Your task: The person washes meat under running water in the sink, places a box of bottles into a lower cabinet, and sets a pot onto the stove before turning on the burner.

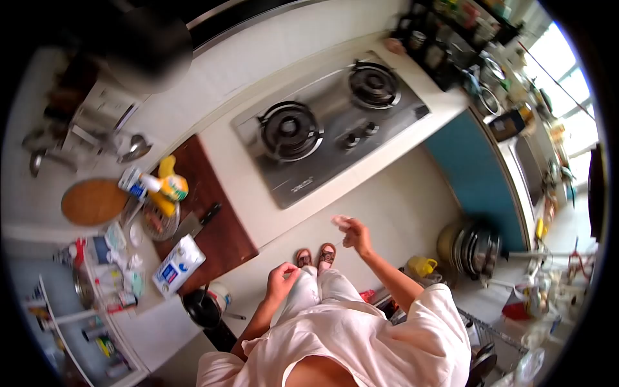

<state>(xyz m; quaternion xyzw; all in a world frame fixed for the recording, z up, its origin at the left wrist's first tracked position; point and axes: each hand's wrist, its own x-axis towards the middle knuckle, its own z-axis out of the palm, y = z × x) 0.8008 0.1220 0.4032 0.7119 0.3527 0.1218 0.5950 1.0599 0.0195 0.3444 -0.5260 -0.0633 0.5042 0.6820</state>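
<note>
My left hand hangs in front of my body, above my left thigh, its fingers curled together; whatever it may hold is hidden. Farther forward and to the right is my right hand, raised over the floor near the counter edge. Its fingers are bent around a small pale pinkish thing, too blurred to identify. Neither hand touches the gas stove, which lies ahead with two burners, the left burner and the right burner, both without pots.
On the left, a dark red board bears a knife, a yellow bottle and a white-blue package. A black pan stands below. Stacked pots and a yellow jug are on the right, beside a blue cabinet panel.
</note>
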